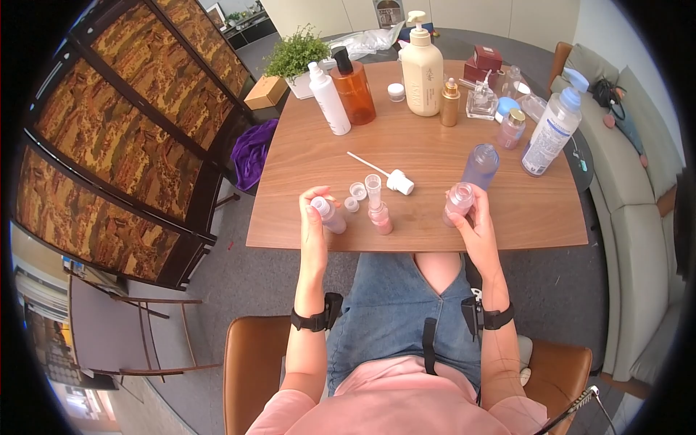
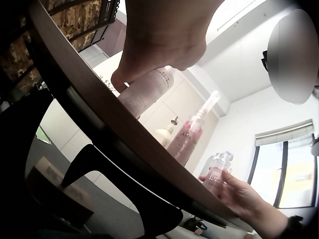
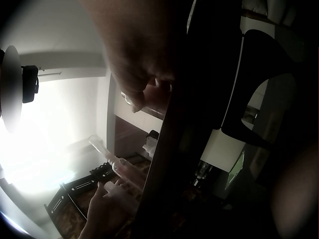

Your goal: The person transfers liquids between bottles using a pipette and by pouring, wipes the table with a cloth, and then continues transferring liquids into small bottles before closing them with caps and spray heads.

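Observation:
My left hand [image 1: 313, 225] holds a small pale lavender bottle [image 1: 331, 217] with a whitish top, upright near the table's front edge. On the right, my right hand [image 1: 478, 221] grips a small clear pinkish bottle [image 1: 458, 201] whose mouth is uncovered; lettering shows on it in the left wrist view. Between the hands stands a small pink bottle [image 1: 380, 220] with a clear funnel-like piece [image 1: 373, 188] rising from its neck. Two small white caps [image 1: 358, 191] lie beside it. Behind them lies a white pump head [image 1: 400, 183] with a long thin tube.
A bluish-violet open bottle [image 1: 481, 167] stands just beyond my right hand. Farther back are a white spray bottle [image 1: 330, 101], an amber bottle [image 1: 355, 90], a cream pump bottle [image 1: 423, 76] and a large clear pump bottle [image 1: 551, 134]. A potted plant [image 1: 296, 54] sits at the back left.

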`<control>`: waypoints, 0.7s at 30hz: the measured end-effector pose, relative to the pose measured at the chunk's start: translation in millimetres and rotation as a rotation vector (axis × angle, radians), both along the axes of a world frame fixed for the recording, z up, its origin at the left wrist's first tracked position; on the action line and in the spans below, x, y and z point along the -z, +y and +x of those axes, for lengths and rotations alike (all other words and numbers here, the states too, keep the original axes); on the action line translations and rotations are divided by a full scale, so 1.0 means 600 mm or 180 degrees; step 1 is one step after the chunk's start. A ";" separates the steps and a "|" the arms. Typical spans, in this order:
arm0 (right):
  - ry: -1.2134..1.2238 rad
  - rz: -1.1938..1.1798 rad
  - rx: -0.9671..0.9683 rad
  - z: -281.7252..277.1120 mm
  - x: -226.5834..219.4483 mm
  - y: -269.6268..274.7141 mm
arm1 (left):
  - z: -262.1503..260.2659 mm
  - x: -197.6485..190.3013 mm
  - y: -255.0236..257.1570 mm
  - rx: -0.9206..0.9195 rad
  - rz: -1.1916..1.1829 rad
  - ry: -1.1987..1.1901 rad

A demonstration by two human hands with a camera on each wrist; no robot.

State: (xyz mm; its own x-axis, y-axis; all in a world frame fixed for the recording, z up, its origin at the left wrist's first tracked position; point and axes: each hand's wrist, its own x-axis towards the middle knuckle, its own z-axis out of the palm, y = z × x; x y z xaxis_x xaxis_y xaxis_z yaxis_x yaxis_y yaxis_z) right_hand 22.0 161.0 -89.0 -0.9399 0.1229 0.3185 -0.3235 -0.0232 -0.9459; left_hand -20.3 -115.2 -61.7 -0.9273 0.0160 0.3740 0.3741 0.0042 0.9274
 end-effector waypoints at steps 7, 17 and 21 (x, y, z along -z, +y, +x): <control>0.0012 0.0011 0.0006 0.000 0.001 0.001 | -0.005 0.007 -0.010 0.0095 -0.0222 0.0057; -0.0008 0.0016 0.0020 0.001 -0.001 0.000 | -0.003 0.002 0.000 0.0085 -0.0150 0.0247; -0.0010 0.0049 0.0026 0.000 0.000 0.001 | -0.002 0.003 0.003 0.0083 -0.0146 0.0254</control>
State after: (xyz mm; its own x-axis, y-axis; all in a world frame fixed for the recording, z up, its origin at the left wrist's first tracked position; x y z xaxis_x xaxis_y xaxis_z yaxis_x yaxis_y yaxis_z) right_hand 22.1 161.4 -88.7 -0.9399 0.1258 0.3175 -0.3208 -0.0060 -0.9471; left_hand -21.7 -113.4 -63.4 -0.8937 0.0586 0.4448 0.4472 0.0355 0.8937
